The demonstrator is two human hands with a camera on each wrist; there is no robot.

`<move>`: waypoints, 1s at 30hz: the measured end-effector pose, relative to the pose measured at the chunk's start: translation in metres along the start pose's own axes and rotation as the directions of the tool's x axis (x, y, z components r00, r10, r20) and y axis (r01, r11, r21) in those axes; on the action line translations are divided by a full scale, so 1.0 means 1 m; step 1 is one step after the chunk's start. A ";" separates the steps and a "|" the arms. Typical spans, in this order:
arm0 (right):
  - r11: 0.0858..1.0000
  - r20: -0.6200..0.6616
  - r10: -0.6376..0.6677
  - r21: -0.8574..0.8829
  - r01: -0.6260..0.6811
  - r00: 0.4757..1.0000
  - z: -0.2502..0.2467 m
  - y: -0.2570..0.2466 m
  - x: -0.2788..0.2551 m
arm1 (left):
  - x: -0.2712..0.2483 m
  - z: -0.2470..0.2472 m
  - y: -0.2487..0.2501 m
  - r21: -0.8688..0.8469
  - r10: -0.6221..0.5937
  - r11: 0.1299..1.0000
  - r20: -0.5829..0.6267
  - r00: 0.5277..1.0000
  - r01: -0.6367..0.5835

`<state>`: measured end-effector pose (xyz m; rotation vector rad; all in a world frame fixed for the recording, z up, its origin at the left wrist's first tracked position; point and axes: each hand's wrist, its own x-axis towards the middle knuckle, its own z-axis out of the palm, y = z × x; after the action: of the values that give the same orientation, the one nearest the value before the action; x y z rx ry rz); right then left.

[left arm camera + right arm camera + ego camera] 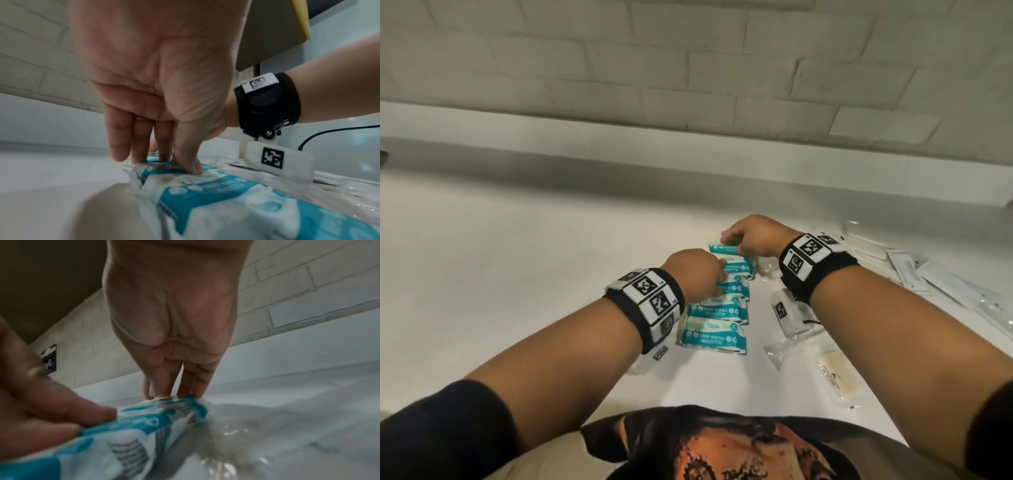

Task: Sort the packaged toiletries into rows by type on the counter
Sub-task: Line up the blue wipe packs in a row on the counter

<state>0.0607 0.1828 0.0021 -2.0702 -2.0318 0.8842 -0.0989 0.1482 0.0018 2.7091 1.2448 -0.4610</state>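
Observation:
Several teal-and-white mini wipes packs (717,310) lie in a column on the white counter (517,274), running away from me. My left hand (717,274) reaches into the column's upper part; its thumb and straight fingers (174,162) pinch a wipes pack (205,194) near its left end. My right hand (732,245) is over the farthest pack (719,247). In the right wrist view its fingertips (172,394) grip the far end of that teal pack (164,418), while fingers of the left hand touch the pack's side.
To the right of the column lie clear-wrapped packets (784,353), a beige bar in clear wrap (837,380) and long white sachets (928,274). A raised ledge and a brick wall (688,68) close off the back. Bare counter stretches to the left.

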 end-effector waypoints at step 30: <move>0.891 0.267 -0.001 -0.436 0.122 0.964 -0.013 -0.002 -0.007 | -0.017 0.017 0.010 0.009 0.195 0.980 0.114 0.974 -0.197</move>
<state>0.0659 0.1802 0.0165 -2.1773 -2.6450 0.7633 -0.1061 0.1254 -0.0086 2.7430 0.9376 -0.5954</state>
